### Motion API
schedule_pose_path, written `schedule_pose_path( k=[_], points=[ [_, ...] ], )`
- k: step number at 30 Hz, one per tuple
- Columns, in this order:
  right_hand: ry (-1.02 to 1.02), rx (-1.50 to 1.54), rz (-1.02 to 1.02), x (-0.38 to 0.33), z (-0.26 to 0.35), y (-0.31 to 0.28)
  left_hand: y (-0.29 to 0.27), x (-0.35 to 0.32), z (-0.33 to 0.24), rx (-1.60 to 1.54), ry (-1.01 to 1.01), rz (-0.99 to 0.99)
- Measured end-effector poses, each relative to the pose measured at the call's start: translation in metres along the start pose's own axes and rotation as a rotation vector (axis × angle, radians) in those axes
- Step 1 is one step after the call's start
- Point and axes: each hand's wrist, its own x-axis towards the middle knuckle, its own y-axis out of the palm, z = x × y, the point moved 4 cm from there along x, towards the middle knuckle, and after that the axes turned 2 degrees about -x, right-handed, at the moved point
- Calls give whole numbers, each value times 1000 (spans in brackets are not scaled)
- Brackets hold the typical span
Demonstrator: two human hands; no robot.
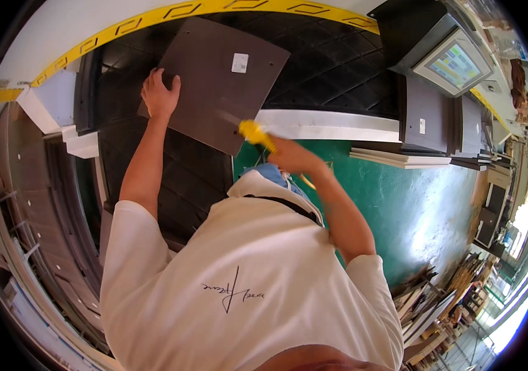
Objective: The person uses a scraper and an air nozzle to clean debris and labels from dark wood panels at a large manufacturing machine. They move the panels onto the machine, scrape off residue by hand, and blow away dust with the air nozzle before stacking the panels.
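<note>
A large black mat [338,68] with a diamond pattern fills the upper middle of the frame, edged along the top by a yellow strip [214,9] with black marks. On it lies a dark grey board [221,93], tilted, with a small white square label [240,62] near its upper right corner. The left hand [160,94], upper left of centre, lies on the board's left edge, fingers spread and curled over the rim. The right hand [292,156], just right of centre, is shut around a tool with a yellow handle [256,134]; the tool's thin end is blurred and points to the board's lower right edge. The two hands are well apart. Below the mat a white bar [332,123] runs across, then a green floor [412,204]. At the upper right stands a grey machine with a lit screen [455,63], and pale flat boards [400,159] are stacked beneath it.
</note>
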Motion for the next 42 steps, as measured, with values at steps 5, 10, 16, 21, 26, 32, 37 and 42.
schedule_pose_path(
  k=[5,10,16,21,26,32,37,42],
  points=[
    [-162,-348,452,14,88,68,11,49,-9,-85,204,25],
    [-654,-135,117,58,118,146,25,80,-24,-132,319,186],
    [-774,-154,-711,10,163,-59,28,96,-21,-175,402,236],
    [-719,-427,-1466,-72,224,-249,24,92,-25,-213,431,262],
    [-614,-798,-1554,-71,265,-285,22,88,-27,-206,468,257],
    [-708,-683,-1730,-91,241,-275,16,81,-29,-259,500,213],
    [-708,-629,-1576,-83,235,-277,13,80,-29,-193,489,220],
    [-791,-693,-1559,-72,238,-293,16,80,-25,-147,413,223]
  ],
)
